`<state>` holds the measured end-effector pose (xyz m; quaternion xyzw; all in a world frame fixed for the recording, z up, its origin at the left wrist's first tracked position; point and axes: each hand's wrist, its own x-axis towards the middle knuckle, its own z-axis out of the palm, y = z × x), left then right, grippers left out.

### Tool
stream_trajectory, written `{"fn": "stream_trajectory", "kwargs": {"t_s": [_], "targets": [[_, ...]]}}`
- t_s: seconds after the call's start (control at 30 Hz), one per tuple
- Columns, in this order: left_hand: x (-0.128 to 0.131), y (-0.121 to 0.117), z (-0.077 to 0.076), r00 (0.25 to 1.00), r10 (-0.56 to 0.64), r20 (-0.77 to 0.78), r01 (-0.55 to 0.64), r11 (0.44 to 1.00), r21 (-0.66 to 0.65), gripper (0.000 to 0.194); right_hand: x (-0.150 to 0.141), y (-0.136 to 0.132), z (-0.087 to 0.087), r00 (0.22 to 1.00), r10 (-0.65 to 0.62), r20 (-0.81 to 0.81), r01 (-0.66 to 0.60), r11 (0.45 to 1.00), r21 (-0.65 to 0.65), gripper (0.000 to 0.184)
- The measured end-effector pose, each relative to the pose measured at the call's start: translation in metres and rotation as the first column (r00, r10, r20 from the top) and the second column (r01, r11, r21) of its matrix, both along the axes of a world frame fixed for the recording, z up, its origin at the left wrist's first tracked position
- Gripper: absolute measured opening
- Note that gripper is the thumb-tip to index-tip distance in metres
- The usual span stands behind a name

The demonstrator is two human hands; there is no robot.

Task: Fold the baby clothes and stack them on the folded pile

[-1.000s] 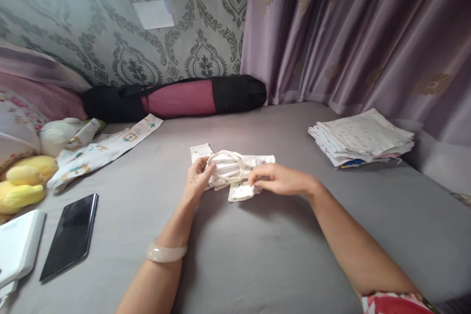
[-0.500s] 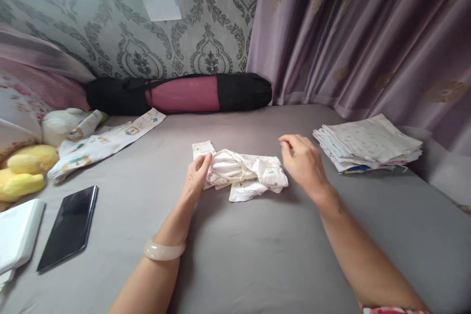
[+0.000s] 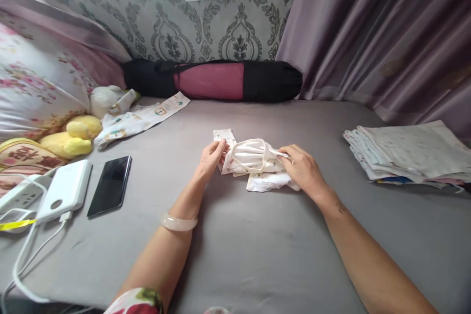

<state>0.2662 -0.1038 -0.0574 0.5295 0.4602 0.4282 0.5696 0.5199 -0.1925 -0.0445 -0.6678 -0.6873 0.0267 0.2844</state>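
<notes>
A small white printed baby top [image 3: 253,159] with cream edging lies bunched on the grey sheet in the middle of the head view. Its neck opening faces me, and one sleeve sticks out toward the near side. My left hand [image 3: 214,157] pinches the garment's left end, close to the other sleeve. At the opposite end, my right hand [image 3: 300,164] has its thumb and fingers closed on the fabric. Parts of the cloth under both hands are hidden.
Folded cloths [image 3: 408,149] form a stack at the right. On the left lie a printed garment [image 3: 147,120], a yellow plush toy [image 3: 73,140], a black phone [image 3: 110,185], a white power bank [image 3: 65,190] with cables, and a power strip [image 3: 22,194]. A long black-and-pink bag [image 3: 209,81] lies along the wall.
My right hand has come down from beside the garment and taken hold of its right end. My left hand keeps its grip. The camera has turned to the left.
</notes>
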Motion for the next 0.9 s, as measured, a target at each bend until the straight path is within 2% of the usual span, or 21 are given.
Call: {"fn": "stream_trajectory", "kwargs": {"t_s": [0.13,0.2,0.33,0.5,0.63,0.77,0.9], "targets": [[-0.014,-0.003,0.004,0.97,-0.236,-0.056,0.239,0.97,0.051,0.038,0.013,0.005,0.002,0.973,-0.095,-0.211,0.085,0.995,-0.053,0.018],[-0.02,-0.003,0.003,0.942,-0.331,-0.059,0.334,0.942,0.035,0.037,0.017,0.006,0.003,0.953,-0.116,-0.279,0.112,0.993,-0.031,0.019],[-0.026,-0.002,-0.003,0.906,-0.415,-0.083,0.416,0.91,-0.007,0.043,0.021,0.008,0.004,0.923,-0.116,-0.367,0.147,0.987,0.057,0.021],[-0.026,0.001,-0.009,0.918,-0.378,-0.121,0.381,0.925,0.002,0.036,0.022,0.007,0.007,0.931,-0.104,-0.35,0.138,0.988,0.073,0.026],[-0.025,0.003,-0.012,0.945,-0.31,-0.101,0.314,0.949,0.027,0.032,0.02,0.004,0.013,0.941,-0.074,-0.329,0.085,0.996,0.019,0.023],[-0.022,0.006,-0.017,0.971,-0.233,-0.06,0.239,0.963,0.127,0.034,0.016,0.002,0.016,0.933,-0.067,-0.353,0.059,0.998,-0.033,0.022],[-0.018,0.007,-0.02,0.978,-0.195,-0.073,0.206,0.954,0.217,0.03,0.012,0.001,0.014,0.945,-0.008,-0.326,0.009,1.0,0.001,0.022]]}}
